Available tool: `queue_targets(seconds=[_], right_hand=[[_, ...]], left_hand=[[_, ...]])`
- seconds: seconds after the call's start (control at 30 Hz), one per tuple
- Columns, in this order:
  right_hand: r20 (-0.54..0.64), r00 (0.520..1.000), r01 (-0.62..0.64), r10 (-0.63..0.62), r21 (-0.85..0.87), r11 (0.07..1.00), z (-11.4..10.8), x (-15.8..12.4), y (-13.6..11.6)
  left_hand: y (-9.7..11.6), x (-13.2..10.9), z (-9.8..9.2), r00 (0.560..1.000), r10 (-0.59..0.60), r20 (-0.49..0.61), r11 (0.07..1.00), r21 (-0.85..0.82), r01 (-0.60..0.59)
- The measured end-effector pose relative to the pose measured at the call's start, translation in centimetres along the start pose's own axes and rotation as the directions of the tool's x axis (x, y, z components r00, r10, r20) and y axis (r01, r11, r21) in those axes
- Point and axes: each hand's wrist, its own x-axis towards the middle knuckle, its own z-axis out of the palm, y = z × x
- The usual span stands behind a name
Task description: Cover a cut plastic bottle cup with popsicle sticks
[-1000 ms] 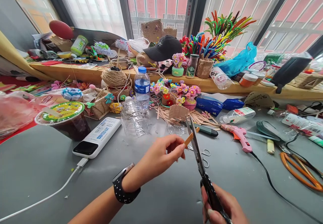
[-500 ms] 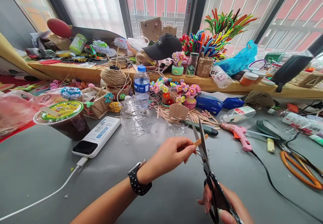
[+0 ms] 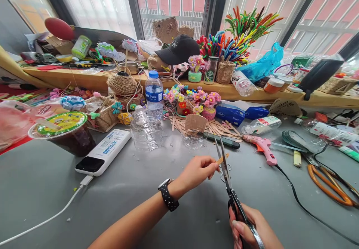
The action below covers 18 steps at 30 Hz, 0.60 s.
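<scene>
My left hand pinches a short wooden craft stick and holds it level above the grey table. In my right hand, at the bottom edge, are black-handled scissors, fingers through the handles. The blades point up and away, nearly together, with the stick's free end between them. A dotted black watch sits on my left wrist. Behind the blades lies a pile of more wooden sticks and a small stick fence.
A white power bank with a cable lies at left beside a lidded bowl. Plastic bottles, a twine ball, a pink glue gun, orange scissors and pipe cleaners crowd the far side and window ledge.
My left hand moved right, bringing the stick between the scissor blades. The blades, spread half a second ago, have narrowed onto the stick's end.
</scene>
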Motion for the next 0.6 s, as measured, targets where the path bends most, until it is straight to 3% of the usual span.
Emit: queue_targets(seconds=[0.2, 0.4, 0.6], right_hand=[[0.016, 1.000, 0.017, -0.016, -0.040, 0.999, -0.3, 0.0, -0.8], [0.005, 0.999, 0.044, -0.044, -0.033, 0.998, -0.4, -0.5, -2.5], [0.047, 0.996, 0.080, -0.081, 0.012, 0.997, -1.0, -0.2, -2.3]], left_hand=[[-0.3, 0.3, 0.8, 0.999, -0.003, -0.045, 0.999, -0.054, 0.001], [-0.3, 0.4, 0.7, 0.998, -0.020, -0.054, 0.999, 0.030, 0.022], [-0.2, 0.2, 0.5, 0.996, -0.080, 0.033, 0.981, -0.174, 0.084]])
